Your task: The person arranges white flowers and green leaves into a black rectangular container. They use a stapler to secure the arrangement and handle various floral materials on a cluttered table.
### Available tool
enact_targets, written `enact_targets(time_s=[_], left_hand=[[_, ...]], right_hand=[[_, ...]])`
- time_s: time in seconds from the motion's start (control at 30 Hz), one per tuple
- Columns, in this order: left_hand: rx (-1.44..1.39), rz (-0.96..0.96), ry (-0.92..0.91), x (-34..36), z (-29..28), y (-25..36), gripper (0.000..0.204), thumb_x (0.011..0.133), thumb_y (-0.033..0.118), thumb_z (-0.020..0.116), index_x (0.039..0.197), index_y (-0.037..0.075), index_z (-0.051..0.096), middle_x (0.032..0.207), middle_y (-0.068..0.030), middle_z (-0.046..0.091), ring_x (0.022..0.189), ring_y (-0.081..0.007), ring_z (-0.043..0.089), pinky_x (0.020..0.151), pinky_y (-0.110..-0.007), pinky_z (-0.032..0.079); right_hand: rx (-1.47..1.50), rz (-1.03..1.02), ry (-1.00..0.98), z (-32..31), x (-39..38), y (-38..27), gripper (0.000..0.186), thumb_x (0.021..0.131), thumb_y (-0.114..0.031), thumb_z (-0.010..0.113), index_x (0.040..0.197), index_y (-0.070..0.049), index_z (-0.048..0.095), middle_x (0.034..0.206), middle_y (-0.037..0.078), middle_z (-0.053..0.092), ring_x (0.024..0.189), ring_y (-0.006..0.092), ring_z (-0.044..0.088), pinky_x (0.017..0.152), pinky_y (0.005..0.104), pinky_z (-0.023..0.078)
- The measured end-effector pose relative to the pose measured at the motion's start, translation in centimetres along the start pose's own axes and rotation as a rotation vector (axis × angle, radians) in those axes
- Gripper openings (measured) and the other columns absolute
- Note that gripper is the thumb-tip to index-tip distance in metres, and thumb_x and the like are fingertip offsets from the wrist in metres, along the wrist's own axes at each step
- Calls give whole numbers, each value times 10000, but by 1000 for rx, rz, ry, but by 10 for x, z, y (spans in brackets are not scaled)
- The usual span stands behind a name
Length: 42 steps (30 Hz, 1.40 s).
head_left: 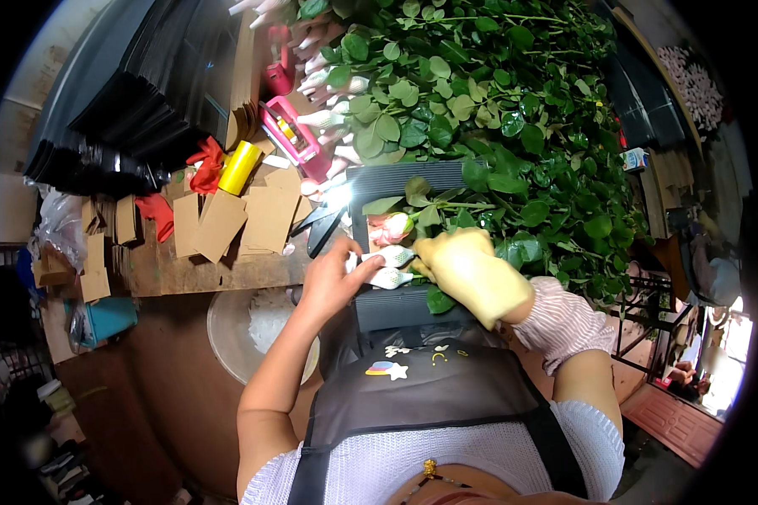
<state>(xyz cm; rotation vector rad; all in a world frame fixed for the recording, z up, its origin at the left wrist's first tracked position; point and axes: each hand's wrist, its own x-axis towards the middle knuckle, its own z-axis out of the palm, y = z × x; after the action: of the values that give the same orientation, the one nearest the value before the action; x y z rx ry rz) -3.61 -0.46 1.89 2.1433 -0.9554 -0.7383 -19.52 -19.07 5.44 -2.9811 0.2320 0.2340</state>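
Note:
My bare left hand pinches a rose bud in a white mesh sleeve between thumb and fingers. Just below it lies a second sleeved bud. My right hand, in a pale yellow glove, is closed at the stem end of these buds; its fingers partly hide the stem. An unsleeved pink rose rests right above the sleeved buds, on a black ribbed tray. Leafy rose stems are heaped on the far side and to the right.
Black scissors lie left of the tray, near a pink holder. Brown cardboard pieces, a yellow roll and red cloth are on the wooden table. Below the table edge stands a pale bin holding white material.

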Motion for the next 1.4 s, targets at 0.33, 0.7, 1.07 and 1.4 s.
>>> enact_targets(time_s=[0.33, 0.7, 1.07, 1.4], left_hand=[[-778, -195, 444, -14, -30, -9, 277, 1059, 268, 590, 870, 89, 684, 695, 56, 560, 650, -17, 486, 597, -202, 380], [-243, -68, -307, -2, -3, -20, 390, 893, 397, 793, 812, 22, 723, 707, -120, 695, 684, -223, 674, 689, -368, 530], [-1155, -415, 430, -41, 9, -43, 189, 941, 213, 727, 844, 51, 716, 711, -19, 683, 617, -96, 572, 588, -262, 452], [371, -56, 136, -80, -37, -97, 354, 876, 247, 768, 1175, 77, 684, 1163, -158, 664, 1139, -369, 586, 956, -445, 478]], right_hand=[[38, 42, -6, 24, 1, 5, 140, 903, -234, 675, 936, -99, 691, 717, 109, 716, 653, 312, 722, 555, 454, 548], [98, -90, -229, -15, 6, -3, 248, 918, -339, 691, 911, -91, 699, 831, 145, 741, 787, 355, 729, 688, 489, 565], [4, -85, -485, -17, 23, -9, 198, 930, -224, 615, 987, -78, 737, 923, 165, 765, 871, 345, 754, 744, 483, 585], [-136, -163, -389, -22, 22, -21, 105, 811, -100, 658, 913, -101, 684, 834, 143, 749, 779, 357, 743, 693, 469, 579]])
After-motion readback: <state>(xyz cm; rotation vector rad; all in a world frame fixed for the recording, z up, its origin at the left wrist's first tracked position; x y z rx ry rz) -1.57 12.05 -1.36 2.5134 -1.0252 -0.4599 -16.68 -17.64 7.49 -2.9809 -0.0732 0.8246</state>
